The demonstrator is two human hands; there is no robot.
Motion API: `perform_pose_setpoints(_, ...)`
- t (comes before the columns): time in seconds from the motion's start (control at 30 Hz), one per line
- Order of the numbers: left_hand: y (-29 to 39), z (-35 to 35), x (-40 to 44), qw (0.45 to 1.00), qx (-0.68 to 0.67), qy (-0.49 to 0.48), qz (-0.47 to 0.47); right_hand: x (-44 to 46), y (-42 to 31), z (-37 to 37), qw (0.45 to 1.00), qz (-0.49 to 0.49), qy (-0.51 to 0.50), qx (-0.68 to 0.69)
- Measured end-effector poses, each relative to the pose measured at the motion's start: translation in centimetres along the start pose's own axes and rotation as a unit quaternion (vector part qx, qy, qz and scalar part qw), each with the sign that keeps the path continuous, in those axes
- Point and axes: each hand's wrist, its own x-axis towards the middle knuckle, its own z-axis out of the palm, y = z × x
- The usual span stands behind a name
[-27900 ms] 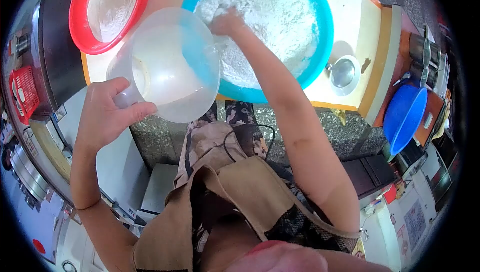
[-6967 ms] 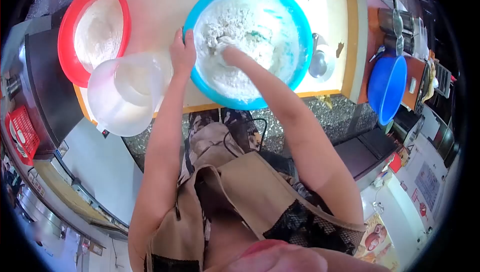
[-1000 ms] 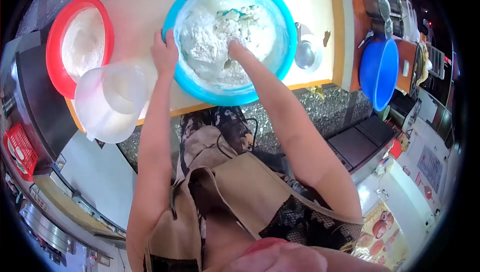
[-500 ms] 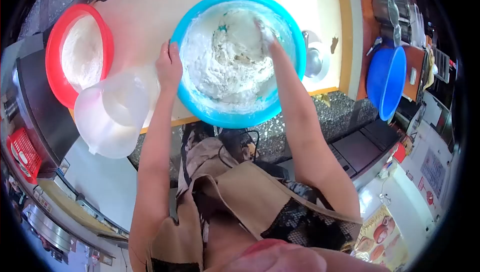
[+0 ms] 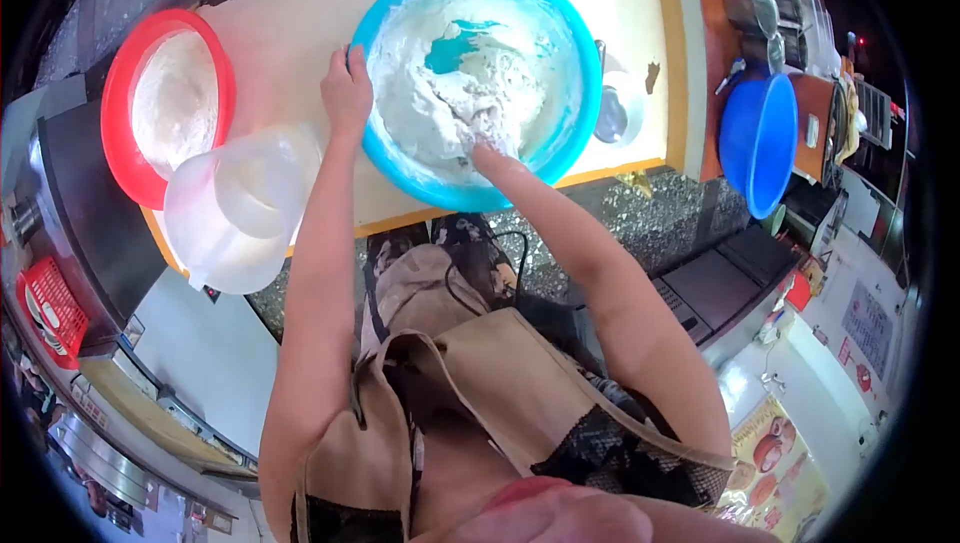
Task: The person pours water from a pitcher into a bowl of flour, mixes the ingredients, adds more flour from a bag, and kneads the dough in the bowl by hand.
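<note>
A large turquoise basin [image 5: 585,103] holds shaggy, floury dough [image 5: 500,83], with loose flour around its wall. My left hand [image 5: 347,88] is closed on the basin's left rim. Near the front side of the basin, my right hand [image 5: 485,150] is pressed into the dough. Its flour-coated fingers look curled into the mass and are mostly hidden. A bare turquoise patch of the basin floor shows behind the dough.
Left on the table [image 5: 290,33] stand a red basin [image 5: 112,108] of flour and a translucent white jug [image 5: 240,248]. A metal ladle [image 5: 612,121] lies right of the turquoise basin. A blue basin [image 5: 758,148] and metal pots [image 5: 745,8] are farther right.
My right hand has moved from the basin's far right side toward its front, drawing dough with it. More of the turquoise floor is bare. My left hand stays on the rim.
</note>
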Motion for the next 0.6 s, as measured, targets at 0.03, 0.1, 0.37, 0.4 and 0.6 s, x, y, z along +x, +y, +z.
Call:
perform_pose_setpoints(0.03, 0.0, 0.0, -0.1, 1.0, 0.004, 0.005, -0.004, 1.4, 0.6, 1.1, 1.0, 0.019, -0.015, -0.009)
perform_pose_setpoints(0.1, 0.1, 0.0, -0.1, 1.0, 0.009, 0.008, -0.006, 4.9, 1.8, 3.8, 0.995, 0.03, -0.09, -0.005)
perform_pose_setpoints(0.37, 0.5, -0.2, -0.6, 1.0, 0.017, 0.007, 0.007, 4.5, 0.4, -0.7, 0.967, 0.055, -0.246, 0.043)
perform_pose_setpoints(0.4, 0.3, -0.1, -0.7, 1.0, 0.017, 0.0, 0.008, 3.2, 0.1, -3.2, 0.958, 0.091, -0.263, 0.074)
perform_pose_setpoints(0.6, 0.3, 0.0, -0.3, 1.0, 0.008, 0.016, 0.014, 1.2, 6.7, -3.0, 0.866, 0.101, 0.077, 0.484)
